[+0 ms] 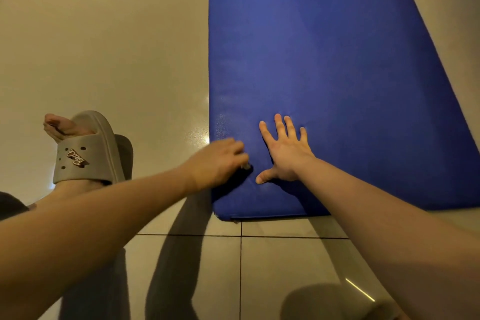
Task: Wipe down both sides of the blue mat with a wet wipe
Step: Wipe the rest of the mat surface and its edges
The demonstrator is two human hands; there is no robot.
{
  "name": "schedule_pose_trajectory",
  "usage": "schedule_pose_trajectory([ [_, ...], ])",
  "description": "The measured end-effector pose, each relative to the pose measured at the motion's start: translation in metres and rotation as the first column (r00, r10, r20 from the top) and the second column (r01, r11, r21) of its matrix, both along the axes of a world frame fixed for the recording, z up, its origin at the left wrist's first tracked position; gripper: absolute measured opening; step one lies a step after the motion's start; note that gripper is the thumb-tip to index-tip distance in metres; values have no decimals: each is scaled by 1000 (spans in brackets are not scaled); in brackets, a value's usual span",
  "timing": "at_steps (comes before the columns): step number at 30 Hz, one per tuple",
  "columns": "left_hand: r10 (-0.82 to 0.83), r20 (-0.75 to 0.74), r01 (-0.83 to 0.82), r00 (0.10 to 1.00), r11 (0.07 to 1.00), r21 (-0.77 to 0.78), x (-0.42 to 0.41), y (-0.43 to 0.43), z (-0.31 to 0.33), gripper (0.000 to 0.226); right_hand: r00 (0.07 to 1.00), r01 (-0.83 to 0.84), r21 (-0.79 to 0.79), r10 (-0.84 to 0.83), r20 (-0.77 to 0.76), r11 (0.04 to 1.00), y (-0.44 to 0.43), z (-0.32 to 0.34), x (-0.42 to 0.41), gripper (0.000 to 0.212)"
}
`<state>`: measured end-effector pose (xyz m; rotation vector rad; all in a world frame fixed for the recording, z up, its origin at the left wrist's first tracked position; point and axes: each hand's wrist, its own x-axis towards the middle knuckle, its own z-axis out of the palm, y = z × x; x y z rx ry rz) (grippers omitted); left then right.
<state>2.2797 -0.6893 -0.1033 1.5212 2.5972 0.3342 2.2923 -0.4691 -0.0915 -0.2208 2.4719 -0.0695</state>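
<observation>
On the tiled floor (pixel 104 47) the blue mat (pixel 324 60) lies flat. Your right hand (pixel 285 156) presses it, fingers spread, grip released. Your left hand (pixel 220 161) clenches what seems to be the wet wipe (pixel 245 166) at the mat's near-left corner. The underside, I judge, is not yet wiped.

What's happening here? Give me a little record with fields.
mat: blue, flat on the tiled floor
right hand: palm down on the mat, fingers spread
left hand: blurred, at the mat's near left edge, fingers curled over a pale scrap, probably the wipe
slipper: grey, on a foot, left of the mat
</observation>
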Motion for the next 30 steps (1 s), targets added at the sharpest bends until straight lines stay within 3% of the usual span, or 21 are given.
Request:
schedule_pose_trajectory([
  [2, 264, -36, -263, 964, 964, 28, -32, 1, -1, 15, 1000, 1, -1, -1, 4, 1000, 0, 0, 0, 146],
  [4, 557, 51, -559, 829, 828, 45, -50, 5, 0, 22, 1000, 2, 5, -2, 2, 1000, 1, -1, 0, 147],
  [6, 710, 133, -721, 691, 690, 64, -44, 17, 1, 23, 1000, 4, 7, -4, -3, 1000, 2, 0, 0, 146],
  [8, 684, 172, -702, 709, 708, 78, -12, 29, 1, 27, 1000, -2, -2, 2, -6, 1000, 1, 1, 1, 145],
  [11, 408, 254, -437, 877, 897, 70, 53, 28, 10, 30, 1000, -27, -28, 27, 0, 999, 5, 9, 0, 143],
  [13, 238, 281, -263, 930, 963, 56, 74, 16, 12, 30, 998, -54, -41, 55, 17, 998, 16, 19, -1, 144],
  [16, 38, 137, -40, 990, 999, 15, 50, 7, 11, 29, 999, -32, 107, 32, 4, 994, 44, 28, 7, 152],
  [18, -6, 71, 6, 997, 1000, -1, 20, 8, 12, 22, 995, 89, 208, -98, 32, 974, 61, 28, 19, 158],
  [21, 191, -16, -190, 982, 981, 35, -36, 1, 9, 16, 975, 178, 202, -201, 98, 963, 67, 22, 27, 159],
  [25, 598, 51, -599, 800, 801, 9, -60, 5, 7, 24, 970, 172, 198, -201, 139, 965, 61, 20, 19, 161],
  [28, 644, 195, -663, 740, 747, 51, -31, 24, 14, 17, 968, 162, 204, -196, 158, 965, 60, 19, 18, 161],
  [30, 530, 270, -557, 804, 830, 33, -3, 34, 20, 16, 966, 161, 203, -197, 169, 966, 59, 20, 17, 161],
])
